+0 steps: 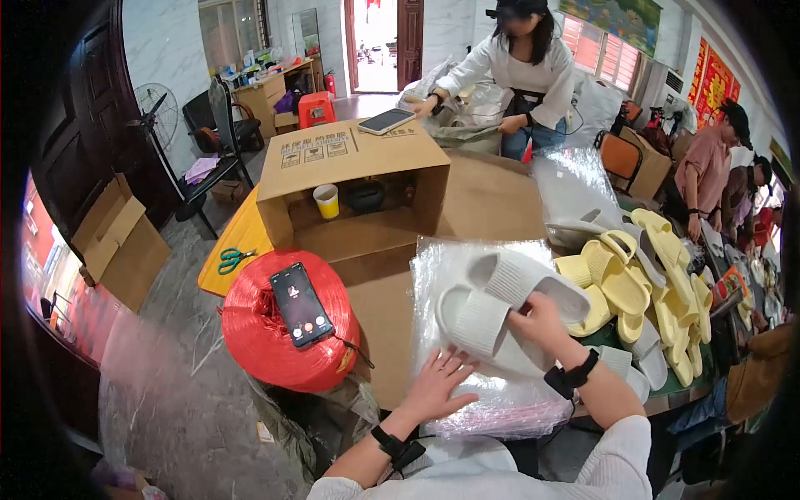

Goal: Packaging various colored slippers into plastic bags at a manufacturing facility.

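Observation:
A pair of light grey slide slippers (473, 318) lies side by side on a stack of clear plastic bags (500, 407) in front of me. My right hand (540, 323) has its fingers curled onto the slippers near the middle and grips them. Flat on the bags, just left of the nearer slipper, rests my left hand (437, 385), fingers spread and nothing in it. Right of my right hand is a heap of pale yellow slippers (618, 279), with some grey slippers (648, 354) among them.
An open cardboard box (350, 150) holds a yellow-and-white cup (327, 202); a tablet (387, 122) lies on top. Left stands a red twine roll (250, 321) with a phone (300, 305) on it. Green scissors (236, 261) lie beyond. A co-worker (525, 75) handles sacks opposite.

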`<state>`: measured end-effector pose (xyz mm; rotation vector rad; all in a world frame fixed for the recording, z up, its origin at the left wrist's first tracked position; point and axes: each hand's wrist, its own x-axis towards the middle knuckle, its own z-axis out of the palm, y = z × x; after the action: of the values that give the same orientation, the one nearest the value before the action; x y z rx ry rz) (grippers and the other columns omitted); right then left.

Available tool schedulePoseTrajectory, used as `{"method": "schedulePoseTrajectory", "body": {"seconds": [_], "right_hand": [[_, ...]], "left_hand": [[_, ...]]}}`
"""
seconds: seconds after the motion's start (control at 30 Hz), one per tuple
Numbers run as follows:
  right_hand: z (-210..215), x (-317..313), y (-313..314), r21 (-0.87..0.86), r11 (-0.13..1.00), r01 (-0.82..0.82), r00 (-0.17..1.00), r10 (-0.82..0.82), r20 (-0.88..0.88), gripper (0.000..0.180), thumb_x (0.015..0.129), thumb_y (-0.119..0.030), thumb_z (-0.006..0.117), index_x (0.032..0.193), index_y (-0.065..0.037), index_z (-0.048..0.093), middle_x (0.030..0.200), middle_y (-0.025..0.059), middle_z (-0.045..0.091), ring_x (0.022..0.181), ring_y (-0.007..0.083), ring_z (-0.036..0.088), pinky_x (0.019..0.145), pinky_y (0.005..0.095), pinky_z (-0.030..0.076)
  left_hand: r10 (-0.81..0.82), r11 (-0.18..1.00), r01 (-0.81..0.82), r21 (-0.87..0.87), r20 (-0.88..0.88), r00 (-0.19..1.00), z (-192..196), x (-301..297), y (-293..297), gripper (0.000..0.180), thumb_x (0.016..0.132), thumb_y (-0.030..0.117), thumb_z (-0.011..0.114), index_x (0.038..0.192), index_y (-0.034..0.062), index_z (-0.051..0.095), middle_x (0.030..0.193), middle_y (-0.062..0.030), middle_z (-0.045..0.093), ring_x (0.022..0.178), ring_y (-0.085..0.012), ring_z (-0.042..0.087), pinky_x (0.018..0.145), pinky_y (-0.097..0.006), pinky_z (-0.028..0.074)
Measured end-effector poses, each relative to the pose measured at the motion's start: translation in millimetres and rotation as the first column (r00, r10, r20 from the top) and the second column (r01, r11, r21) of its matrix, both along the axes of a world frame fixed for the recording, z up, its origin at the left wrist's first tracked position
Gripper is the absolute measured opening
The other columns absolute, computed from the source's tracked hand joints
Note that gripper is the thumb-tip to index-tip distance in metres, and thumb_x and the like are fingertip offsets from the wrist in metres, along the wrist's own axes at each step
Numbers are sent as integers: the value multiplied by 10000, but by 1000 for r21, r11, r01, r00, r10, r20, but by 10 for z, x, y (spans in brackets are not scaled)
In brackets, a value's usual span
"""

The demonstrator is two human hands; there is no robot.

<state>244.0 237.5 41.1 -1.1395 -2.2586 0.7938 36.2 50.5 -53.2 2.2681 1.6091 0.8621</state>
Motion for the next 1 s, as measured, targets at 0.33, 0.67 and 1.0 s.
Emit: {"method": "schedulePoseTrajectory", "body": {"seconds": [0.33,0.67,1.0], "right_hand": [[285,239,-362,-572,813,103,986,-158,-46,474,910,-279,752,1220,16,547,937,92,632,746,136,635,591,293,521],[-170,399,-292,-23,997,77,983,-72,168,609,855,-418,779,1205,23,548,1096,195,630,934,343,659,801,426,527],[-456,91,-48,254,933,-254,927,160,340,618,832,-440,770,1142,54,565,1014,230,644,917,388,655,817,468,532]], "left_hand": [[-25,1000,25,-4,24,999,-91,14,-15,697,902,565,661,1436,129,561,1553,-174,450,1469,-428,341,1221,-602,190],[-6,1000,6,-14,11,1000,49,11,9,638,914,573,633,1359,116,613,1493,-174,508,1449,-411,374,1222,-587,205],[-28,1000,27,3,34,999,47,32,3,617,883,570,669,1299,115,665,1459,-169,534,1423,-420,396,1213,-600,208]]}}
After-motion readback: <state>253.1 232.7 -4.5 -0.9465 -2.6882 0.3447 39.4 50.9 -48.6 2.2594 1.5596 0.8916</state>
